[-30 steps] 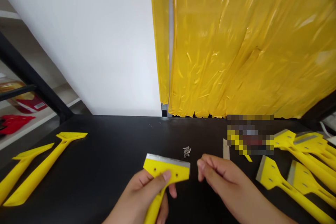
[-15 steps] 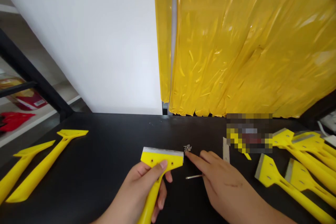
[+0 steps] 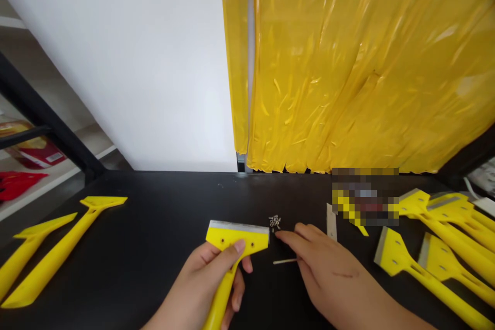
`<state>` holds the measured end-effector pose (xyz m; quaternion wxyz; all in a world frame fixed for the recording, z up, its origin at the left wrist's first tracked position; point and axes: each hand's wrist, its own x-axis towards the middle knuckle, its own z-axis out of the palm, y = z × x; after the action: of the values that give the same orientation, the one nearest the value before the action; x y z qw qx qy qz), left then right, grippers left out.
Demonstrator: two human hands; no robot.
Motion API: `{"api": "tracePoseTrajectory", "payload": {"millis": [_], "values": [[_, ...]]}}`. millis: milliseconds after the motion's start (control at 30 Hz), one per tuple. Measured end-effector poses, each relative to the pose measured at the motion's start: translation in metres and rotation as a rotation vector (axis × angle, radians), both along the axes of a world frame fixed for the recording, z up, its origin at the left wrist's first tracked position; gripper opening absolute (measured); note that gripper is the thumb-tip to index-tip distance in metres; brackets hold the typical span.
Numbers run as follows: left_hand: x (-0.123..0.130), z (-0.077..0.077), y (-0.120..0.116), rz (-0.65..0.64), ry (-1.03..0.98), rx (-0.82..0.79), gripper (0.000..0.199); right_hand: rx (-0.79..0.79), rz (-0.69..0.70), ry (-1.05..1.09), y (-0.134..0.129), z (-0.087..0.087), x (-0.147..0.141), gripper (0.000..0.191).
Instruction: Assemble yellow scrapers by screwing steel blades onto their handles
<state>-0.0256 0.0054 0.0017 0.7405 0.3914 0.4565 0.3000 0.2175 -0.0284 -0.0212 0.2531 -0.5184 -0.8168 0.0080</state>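
Observation:
My left hand (image 3: pixel 199 276) is closed round a yellow scraper (image 3: pixel 220 296), its thumb pressed on the head below the pale metal blade edge. Two small holes show in that head. My right hand (image 3: pixel 323 263) is beside it, index finger stretched to the edge of a small pile of screws (image 3: pixel 275 220) on the table. From under the right palm sticks out a thin metal shaft (image 3: pixel 284 261), like that of a screwdriver; its handle, if any, is hidden by the curled fingers. The fingertip touches or nearly touches a loose screw.
Two yellow scrapers (image 3: pixel 58 252) without visible blades lie at the left. Several bladed scrapers (image 3: pixel 394 255) lie at the right, near a flat pale strip (image 3: pixel 331 220) and a pixelated patch. A white panel and yellow plastic sheeting (image 3: pixel 309 87) stand behind the black table (image 3: pixel 154 227).
My right index finger has drawn slightly back from the screw pile, and a screw near its tip sits apart from the others. The left hand keeps its hold on the scraper. The view has shifted slightly.

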Motion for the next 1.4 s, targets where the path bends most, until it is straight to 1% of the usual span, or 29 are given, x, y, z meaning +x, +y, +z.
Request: {"api": "tracePoseTrajectory", "payload": {"millis": [67, 200, 333, 433, 500, 633, 733, 800, 933, 1033, 1133, 1200, 1300, 1400], "values": [[0.0, 0.001, 0.0, 0.002, -0.004, 0.002, 0.054, -0.087, -0.002, 0.039, 0.001, 0.002, -0.001, 0.045], [0.0, 0.004, -0.003, 0.008, -0.003, 0.009, 0.051, -0.271, -0.007, 0.124, 0.004, 0.011, -0.004, 0.023], [0.0, 0.006, -0.005, 0.015, -0.005, 0.016, 0.048, -0.382, -0.047, 0.242, 0.005, 0.019, -0.003, 0.016], [0.0, 0.005, -0.006, 0.011, -0.023, 0.017, 0.048, -0.512, -0.079, 0.409, 0.005, 0.027, -0.004, 0.012], [-0.001, 0.004, -0.007, -0.007, -0.057, 0.011, 0.048, -0.645, -0.088, 0.571, 0.004, 0.033, -0.006, 0.011], [0.0, 0.002, -0.011, -0.086, -0.16, -0.027, 0.048, -0.939, -0.107, 0.937, 0.001, 0.04, -0.013, 0.024], [0.004, 0.0, -0.015, -0.139, -0.204, -0.031, 0.051, -1.07, -0.1, 1.146, -0.003, 0.042, -0.018, 0.029], [0.006, -0.002, -0.017, -0.148, -0.207, -0.021, 0.052, -1.138, -0.08, 1.236, -0.006, 0.043, -0.02, 0.032], [0.007, -0.003, -0.016, -0.113, -0.193, -0.016, 0.054, -1.243, -0.052, 1.475, -0.008, 0.046, -0.021, 0.036], [0.008, -0.001, -0.014, -0.082, -0.144, -0.002, 0.054, -1.29, 0.005, 1.629, -0.008, 0.047, -0.021, 0.031], [0.009, 0.0, -0.013, -0.084, -0.144, 0.028, 0.052, -1.342, 0.096, 1.655, -0.007, 0.046, -0.022, 0.029], [0.009, 0.001, -0.013, -0.11, -0.156, 0.032, 0.052, -1.362, 0.125, 1.649, -0.008, 0.045, -0.021, 0.029], [0.007, 0.003, -0.015, -0.11, -0.137, 0.011, 0.052, -1.372, 0.131, 1.629, -0.01, 0.044, -0.021, 0.028], [0.006, 0.006, -0.018, -0.076, -0.11, -0.006, 0.051, -1.342, 0.117, 1.637, -0.011, 0.043, -0.022, 0.027]]}}
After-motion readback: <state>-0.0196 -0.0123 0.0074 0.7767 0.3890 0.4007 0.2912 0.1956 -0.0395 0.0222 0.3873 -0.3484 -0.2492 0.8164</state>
